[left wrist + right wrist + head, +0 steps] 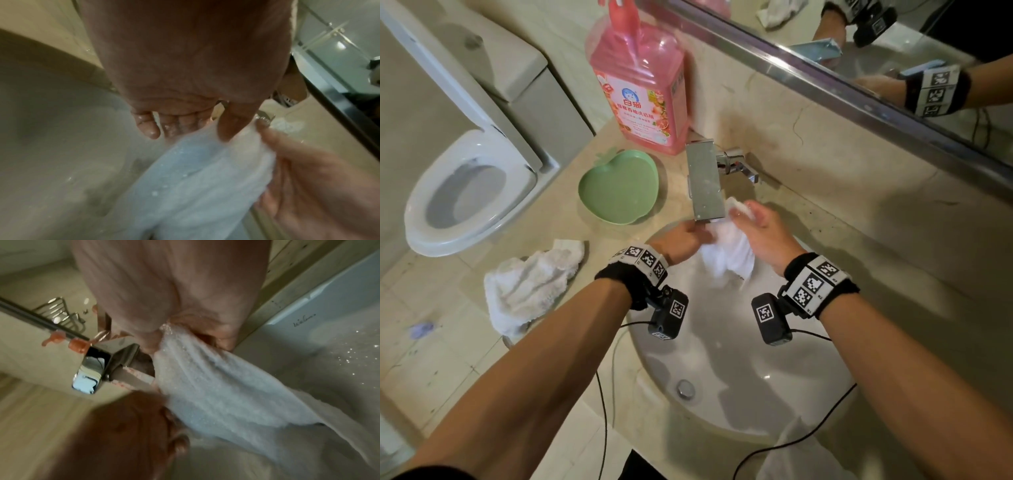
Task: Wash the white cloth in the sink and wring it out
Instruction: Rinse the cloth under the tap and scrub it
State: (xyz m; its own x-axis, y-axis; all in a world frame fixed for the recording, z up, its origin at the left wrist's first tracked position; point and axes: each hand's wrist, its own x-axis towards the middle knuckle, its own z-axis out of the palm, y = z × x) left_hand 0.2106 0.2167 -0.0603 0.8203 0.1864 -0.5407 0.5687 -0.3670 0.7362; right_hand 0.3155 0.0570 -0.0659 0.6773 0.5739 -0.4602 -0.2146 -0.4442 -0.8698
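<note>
A wet white cloth hangs over the white sink, right under the square chrome tap. Both hands hold its top edge. My left hand pinches the cloth between thumb and curled fingers on the left. On the right, my right hand grips a bunched part of the cloth, and a small tuft sticks out above its fingers. Most of the cloth hangs loose into the basin. Water drops speckle the basin wall.
Left of the tap, a pink detergent bottle and a green apple-shaped dish stand on the counter. A second white towel lies at the counter's left edge. The toilet is further left, a mirror behind.
</note>
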